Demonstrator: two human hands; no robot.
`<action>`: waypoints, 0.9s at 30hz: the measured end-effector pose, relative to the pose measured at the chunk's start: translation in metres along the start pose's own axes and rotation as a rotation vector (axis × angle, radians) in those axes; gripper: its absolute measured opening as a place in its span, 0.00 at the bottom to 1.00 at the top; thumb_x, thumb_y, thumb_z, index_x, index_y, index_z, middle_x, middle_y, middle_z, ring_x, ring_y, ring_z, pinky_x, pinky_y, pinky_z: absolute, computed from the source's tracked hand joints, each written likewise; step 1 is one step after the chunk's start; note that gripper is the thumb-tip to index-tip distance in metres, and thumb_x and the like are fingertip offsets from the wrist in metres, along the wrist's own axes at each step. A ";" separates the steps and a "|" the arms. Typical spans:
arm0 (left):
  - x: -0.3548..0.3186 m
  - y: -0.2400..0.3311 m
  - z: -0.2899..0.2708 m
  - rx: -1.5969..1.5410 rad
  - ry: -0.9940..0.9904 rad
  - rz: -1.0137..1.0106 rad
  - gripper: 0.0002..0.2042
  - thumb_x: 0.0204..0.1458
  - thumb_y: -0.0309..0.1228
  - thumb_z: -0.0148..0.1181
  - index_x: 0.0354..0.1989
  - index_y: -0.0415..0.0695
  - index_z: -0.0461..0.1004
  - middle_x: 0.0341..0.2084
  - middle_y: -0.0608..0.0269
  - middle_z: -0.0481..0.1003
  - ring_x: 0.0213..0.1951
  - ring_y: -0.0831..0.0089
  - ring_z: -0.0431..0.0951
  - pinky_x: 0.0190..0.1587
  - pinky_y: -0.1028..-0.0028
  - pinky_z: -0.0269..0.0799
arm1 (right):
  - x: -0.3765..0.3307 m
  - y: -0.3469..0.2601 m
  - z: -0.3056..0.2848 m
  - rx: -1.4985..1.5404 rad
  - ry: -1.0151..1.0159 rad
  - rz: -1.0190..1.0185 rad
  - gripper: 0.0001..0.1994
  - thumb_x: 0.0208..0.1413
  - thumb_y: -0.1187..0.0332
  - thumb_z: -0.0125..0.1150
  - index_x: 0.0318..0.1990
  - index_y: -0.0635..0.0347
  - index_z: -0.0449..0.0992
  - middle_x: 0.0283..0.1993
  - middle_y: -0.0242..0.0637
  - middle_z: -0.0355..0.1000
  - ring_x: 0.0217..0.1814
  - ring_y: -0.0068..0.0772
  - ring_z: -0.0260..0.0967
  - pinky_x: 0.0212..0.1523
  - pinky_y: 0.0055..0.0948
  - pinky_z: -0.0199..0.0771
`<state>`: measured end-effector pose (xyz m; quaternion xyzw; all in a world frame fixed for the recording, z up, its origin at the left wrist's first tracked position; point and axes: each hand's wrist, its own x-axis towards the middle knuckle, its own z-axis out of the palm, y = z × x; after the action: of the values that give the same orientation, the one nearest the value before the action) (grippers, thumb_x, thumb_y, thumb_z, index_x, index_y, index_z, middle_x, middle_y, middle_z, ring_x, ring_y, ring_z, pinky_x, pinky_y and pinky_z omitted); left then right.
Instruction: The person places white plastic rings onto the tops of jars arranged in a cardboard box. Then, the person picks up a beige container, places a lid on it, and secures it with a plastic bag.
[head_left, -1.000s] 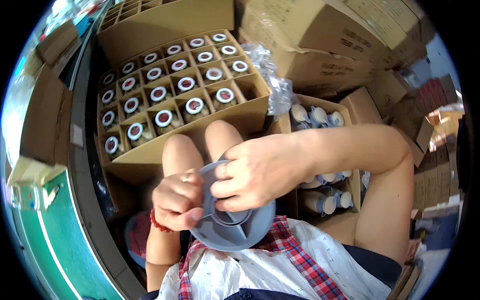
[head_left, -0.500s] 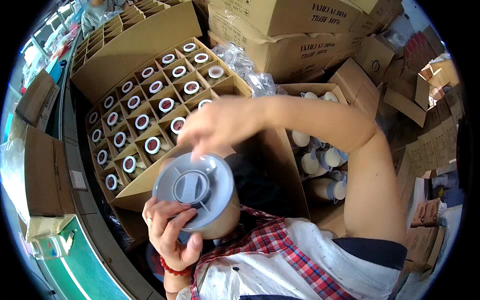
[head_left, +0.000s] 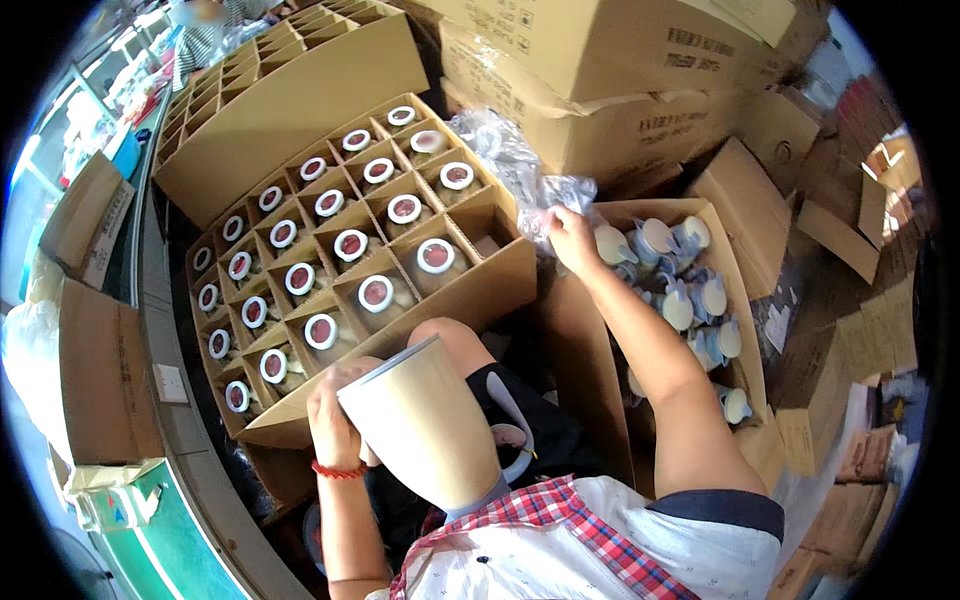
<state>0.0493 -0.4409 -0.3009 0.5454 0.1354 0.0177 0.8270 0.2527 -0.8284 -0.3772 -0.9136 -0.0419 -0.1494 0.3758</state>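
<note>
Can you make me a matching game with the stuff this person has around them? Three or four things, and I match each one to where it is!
Things
1. cream cup
2. plastic wrap
3. red bracelet
4. red-topped cups

Places
A. on the left wrist
B. in the divided cardboard box
C. held by the left hand, over the lap
D. at the fingertips of the right hand

Pairs: 1-C, 2-D, 3-A, 4-B
</note>
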 end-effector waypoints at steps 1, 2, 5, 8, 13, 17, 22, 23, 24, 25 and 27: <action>0.006 0.019 0.006 0.098 -0.111 -0.001 0.15 0.60 0.35 0.49 0.32 0.34 0.74 0.32 0.56 0.76 0.35 0.74 0.75 0.38 0.76 0.70 | 0.009 -0.022 0.008 0.324 -0.039 0.025 0.07 0.57 0.67 0.56 0.33 0.61 0.75 0.27 0.30 0.72 0.26 0.25 0.66 0.27 0.26 0.64; 0.019 0.027 0.006 0.231 -0.135 -0.023 0.15 0.59 0.36 0.50 0.32 0.35 0.72 0.28 0.60 0.74 0.33 0.75 0.73 0.40 0.75 0.71 | 0.016 -0.046 0.016 0.645 -0.081 0.055 0.07 0.58 0.69 0.55 0.32 0.62 0.74 0.26 0.25 0.70 0.26 0.18 0.63 0.27 0.22 0.63; 0.053 0.063 0.030 0.453 -0.449 0.114 0.17 0.56 0.38 0.55 0.41 0.33 0.72 0.37 0.58 0.74 0.41 0.74 0.73 0.47 0.75 0.69 | 0.018 -0.135 0.038 0.930 -0.249 0.022 0.07 0.59 0.70 0.54 0.36 0.64 0.74 0.31 0.24 0.70 0.32 0.13 0.63 0.33 0.17 0.64; 0.086 0.058 0.049 0.689 -0.422 0.263 0.16 0.51 0.36 0.59 0.40 0.33 0.74 0.34 0.56 0.75 0.38 0.68 0.75 0.44 0.71 0.71 | 0.003 -0.217 0.068 1.153 -0.541 -0.045 0.08 0.60 0.70 0.54 0.43 0.63 0.73 0.38 0.27 0.72 0.39 0.15 0.67 0.41 0.16 0.67; 0.122 0.049 0.002 1.275 0.136 0.541 0.10 0.41 0.23 0.57 0.34 0.38 0.75 0.28 0.46 0.76 0.32 0.52 0.77 0.34 0.65 0.72 | -0.005 -0.237 0.061 0.960 -0.243 -0.272 0.04 0.57 0.72 0.55 0.38 0.61 0.72 0.32 0.34 0.73 0.31 0.25 0.72 0.32 0.24 0.71; 0.075 0.035 -0.035 0.948 0.203 0.504 0.10 0.42 0.19 0.55 0.35 0.36 0.74 0.31 0.54 0.75 0.34 0.64 0.77 0.39 0.71 0.72 | -0.030 -0.190 0.049 0.259 -0.256 -0.583 0.12 0.54 0.65 0.60 0.24 0.61 0.69 0.20 0.43 0.65 0.24 0.43 0.68 0.25 0.32 0.65; -0.033 0.024 -0.020 0.920 0.190 0.926 0.07 0.39 0.18 0.53 0.29 0.39 0.70 0.29 0.55 0.71 0.32 0.57 0.70 0.38 0.67 0.66 | -0.086 -0.176 0.023 0.400 -0.144 -0.952 0.20 0.53 0.59 0.62 0.17 0.58 0.63 0.19 0.36 0.64 0.24 0.39 0.69 0.35 0.35 0.71; -0.037 0.019 -0.023 1.049 0.177 0.895 0.08 0.37 0.18 0.53 0.29 0.39 0.69 0.30 0.53 0.71 0.32 0.56 0.70 0.37 0.66 0.66 | -0.092 -0.172 0.020 0.328 -0.185 -0.952 0.19 0.52 0.58 0.62 0.17 0.59 0.64 0.20 0.38 0.65 0.26 0.40 0.69 0.39 0.34 0.72; -0.040 0.012 -0.027 1.180 0.157 0.867 0.09 0.36 0.18 0.53 0.29 0.40 0.69 0.30 0.52 0.70 0.31 0.54 0.69 0.36 0.64 0.65 | -0.098 -0.167 0.022 0.326 -0.202 -0.955 0.19 0.52 0.58 0.61 0.17 0.59 0.64 0.21 0.38 0.66 0.27 0.40 0.70 0.40 0.34 0.73; -0.043 0.002 -0.030 1.277 0.140 0.754 0.12 0.34 0.16 0.51 0.32 0.39 0.68 0.31 0.50 0.69 0.31 0.51 0.68 0.34 0.61 0.65 | -0.103 -0.163 0.028 0.329 -0.222 -0.956 0.19 0.52 0.58 0.61 0.17 0.59 0.64 0.21 0.39 0.66 0.27 0.40 0.70 0.40 0.34 0.73; -0.053 -0.003 -0.030 1.161 0.156 0.605 0.13 0.34 0.16 0.50 0.33 0.38 0.67 0.31 0.48 0.68 0.34 0.47 0.68 0.36 0.59 0.66 | -0.109 -0.160 0.030 0.323 -0.259 -0.957 0.19 0.51 0.58 0.61 0.17 0.59 0.64 0.20 0.39 0.66 0.28 0.41 0.69 0.38 0.35 0.73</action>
<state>-0.0094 -0.4247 -0.3036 0.9139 0.0230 0.2129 0.3448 0.1262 -0.6890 -0.3228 -0.7337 -0.5236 -0.1817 0.3931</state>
